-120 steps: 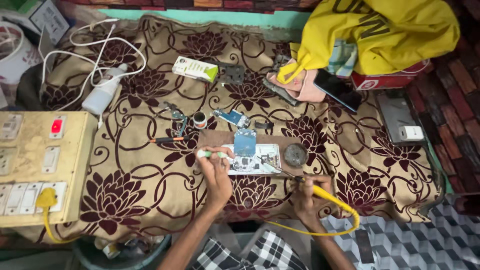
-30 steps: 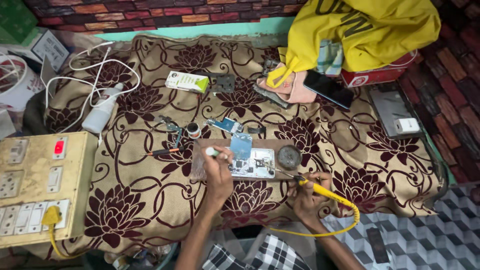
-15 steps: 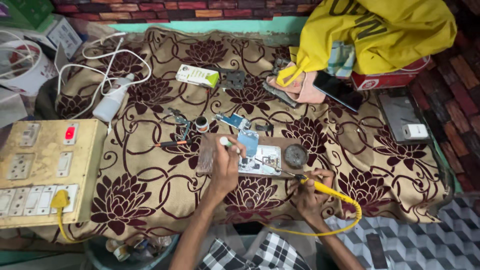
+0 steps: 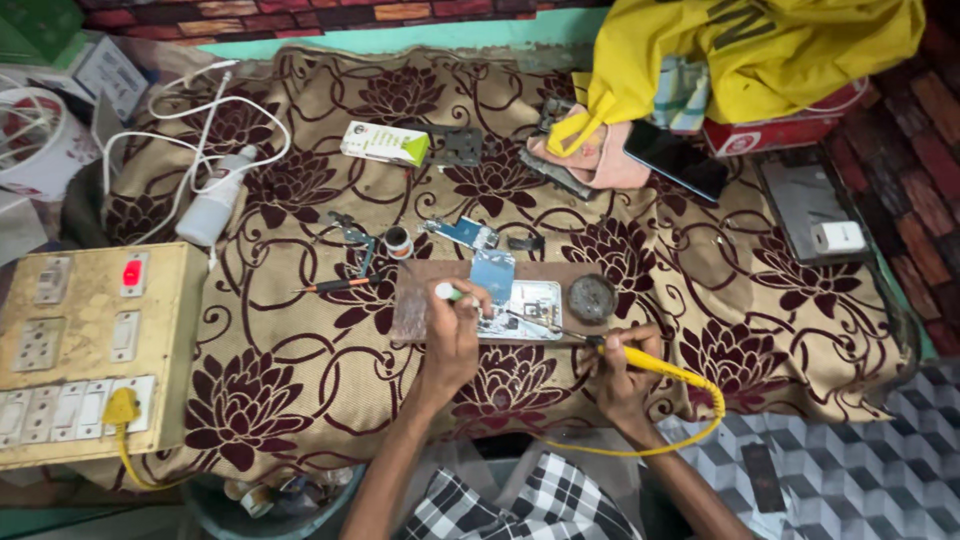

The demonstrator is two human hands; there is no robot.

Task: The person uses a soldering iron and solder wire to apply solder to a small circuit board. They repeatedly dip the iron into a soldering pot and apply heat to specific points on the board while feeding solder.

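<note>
Yellow soldering iron (image 4: 600, 345) in right hand's (image 4: 618, 378) grip touches opened phone (image 4: 522, 308).

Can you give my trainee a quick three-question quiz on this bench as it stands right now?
1. True or false: the right hand holds a yellow-handled soldering iron.
2. What does the left hand grip? A) a small white-tipped tool B) the screwdriver C) the dark phone
3. What round thing sits on the wooden board, right of the opened phone?

Key: 1 true; 2 A; 3 a round dark tin.
</note>
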